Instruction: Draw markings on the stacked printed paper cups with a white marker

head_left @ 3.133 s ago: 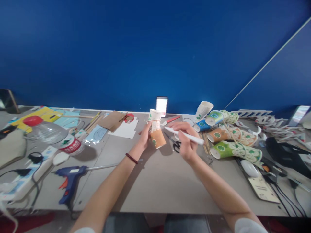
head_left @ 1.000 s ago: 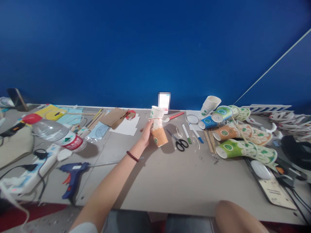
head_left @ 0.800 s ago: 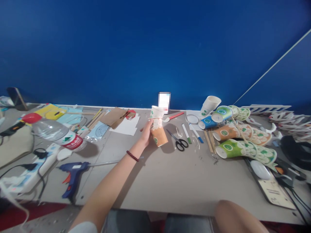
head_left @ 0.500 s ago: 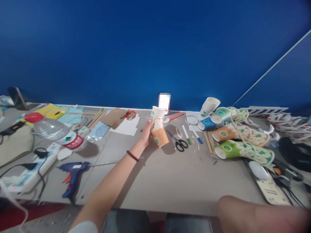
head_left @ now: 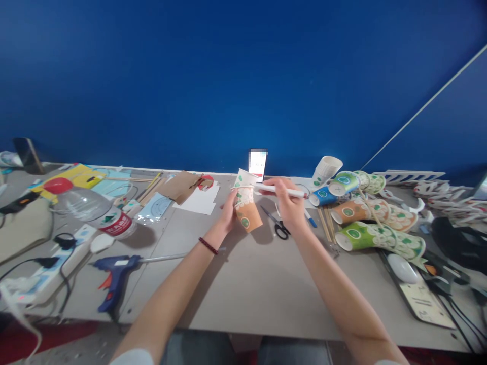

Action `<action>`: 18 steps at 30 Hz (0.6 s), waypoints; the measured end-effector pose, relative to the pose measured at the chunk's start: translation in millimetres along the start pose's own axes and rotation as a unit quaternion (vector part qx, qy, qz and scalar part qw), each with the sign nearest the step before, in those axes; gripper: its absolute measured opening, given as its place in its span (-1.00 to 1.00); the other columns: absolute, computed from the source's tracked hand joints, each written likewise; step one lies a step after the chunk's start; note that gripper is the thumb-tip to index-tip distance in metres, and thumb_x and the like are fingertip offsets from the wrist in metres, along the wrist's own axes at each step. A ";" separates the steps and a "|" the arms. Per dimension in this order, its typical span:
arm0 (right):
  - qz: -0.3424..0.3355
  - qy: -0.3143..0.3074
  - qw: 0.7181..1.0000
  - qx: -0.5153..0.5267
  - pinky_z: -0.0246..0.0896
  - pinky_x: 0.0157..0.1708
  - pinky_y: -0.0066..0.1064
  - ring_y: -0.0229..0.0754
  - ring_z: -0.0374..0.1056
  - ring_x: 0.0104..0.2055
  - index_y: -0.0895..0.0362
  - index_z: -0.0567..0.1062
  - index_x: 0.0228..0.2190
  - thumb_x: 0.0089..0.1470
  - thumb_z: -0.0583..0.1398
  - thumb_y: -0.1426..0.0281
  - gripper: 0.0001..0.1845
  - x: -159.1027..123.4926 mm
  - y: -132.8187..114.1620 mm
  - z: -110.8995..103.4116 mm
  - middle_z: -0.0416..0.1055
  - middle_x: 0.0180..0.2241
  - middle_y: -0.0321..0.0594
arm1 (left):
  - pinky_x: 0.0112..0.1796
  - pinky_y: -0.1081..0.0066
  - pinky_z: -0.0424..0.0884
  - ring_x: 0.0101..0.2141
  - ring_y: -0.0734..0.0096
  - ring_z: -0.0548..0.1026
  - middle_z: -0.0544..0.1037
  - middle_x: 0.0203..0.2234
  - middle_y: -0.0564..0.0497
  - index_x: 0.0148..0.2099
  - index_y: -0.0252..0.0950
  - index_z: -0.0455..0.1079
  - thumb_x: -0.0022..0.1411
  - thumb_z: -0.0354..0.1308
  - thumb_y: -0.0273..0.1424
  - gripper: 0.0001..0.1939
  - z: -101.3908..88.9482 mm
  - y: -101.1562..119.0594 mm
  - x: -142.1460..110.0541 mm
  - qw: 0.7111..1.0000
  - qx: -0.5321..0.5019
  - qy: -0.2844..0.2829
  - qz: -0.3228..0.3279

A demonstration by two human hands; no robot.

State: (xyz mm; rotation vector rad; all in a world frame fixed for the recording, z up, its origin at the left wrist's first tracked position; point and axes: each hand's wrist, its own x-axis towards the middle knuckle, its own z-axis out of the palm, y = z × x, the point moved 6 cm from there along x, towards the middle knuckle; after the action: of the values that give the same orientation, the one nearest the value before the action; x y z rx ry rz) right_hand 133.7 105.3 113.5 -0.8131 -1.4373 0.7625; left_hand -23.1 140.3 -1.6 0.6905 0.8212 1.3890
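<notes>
1. Left hand [head_left: 228, 213] curls around the joined paper cups [head_left: 249, 217], thumb and fingers gripping near the seam. The piece tilts over the middle of the tabletop [head_left: 266, 294], its orange end lower and nearer the person.
2. Right hand [head_left: 291, 208] pinches a white marker [head_left: 283, 190] with a reddish back end like a pen, its tip pointing at the rim between the cups. Whether tip and paper touch cannot be told.
3. Progress, as a judgement: the two cups are already fitted together, and marking seems under way or about to start. No fresh line can be made out, so how much remains is unclear. Similar joined cups lie on their sides at the right: a green-based row [head_left: 353, 237] and an orange-based row [head_left: 346, 212], both looking further along.
4. Against the frame half a second ago, the right hand has come in from the lower right edge, where only a blurred forearm showed, and now brings the marker. It covers part of the scissors [head_left: 281, 231] and hides a green-ended marker. Left hand and cups stay nearly in place.
5. Farther out stand a stack of white cups [head_left: 326, 170] and a lit smartphone [head_left: 257, 167]; a blue glue gun [head_left: 116, 274] and a red-capped bottle [head_left: 91, 210] lie to the left.
</notes>
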 end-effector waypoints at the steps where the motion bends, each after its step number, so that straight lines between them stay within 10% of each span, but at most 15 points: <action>1: 0.038 -0.023 0.999 0.016 0.47 -0.26 -0.25 -0.13 0.52 -0.30 0.08 0.53 -0.34 0.17 0.17 0.04 -0.64 1.7 14.6 6.5 0.54 -0.32 -0.19 | -0.19 0.32 0.36 -0.22 0.26 0.51 0.57 -0.30 0.01 -0.13 -0.21 0.47 0.14 0.21 -0.03 -0.60 0.1 1.9 0.2 1.000 -0.001 0.001 0.009; 6: 0.089 -0.038 0.995 0.004 0.44 -0.27 -0.27 -0.11 0.49 -0.26 0.08 0.49 -0.36 0.05 0.27 0.15 -0.74 1.9 57.5 14.0 0.50 -0.32 -0.20 | -0.17 0.32 0.35 -0.20 0.24 0.51 0.59 -0.26 0.01 -0.16 -0.22 0.48 0.11 0.22 -0.05 -0.62 -3.5 1.0 3.0 1.000 0.007 0.013 0.006; 18: 0.079 -0.035 0.991 -0.107 0.35 -0.33 -0.32 -0.11 0.46 -0.34 0.07 0.49 -0.40 0.04 0.26 0.16 -0.77 -7.8 59.8 14.7 0.53 -0.39 -0.23 | -0.15 0.26 0.38 -0.15 0.13 0.52 0.59 -0.21 -0.07 -0.09 -0.24 0.46 0.10 0.25 0.02 -0.51 -8.1 -5.2 7.0 1.000 0.010 0.009 0.010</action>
State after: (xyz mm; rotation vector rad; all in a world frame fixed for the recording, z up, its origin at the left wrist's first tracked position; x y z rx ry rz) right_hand 121.0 130.8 58.3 -1.0836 -1.5488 0.7699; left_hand -27.0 146.5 -11.0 0.7040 0.8453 1.4087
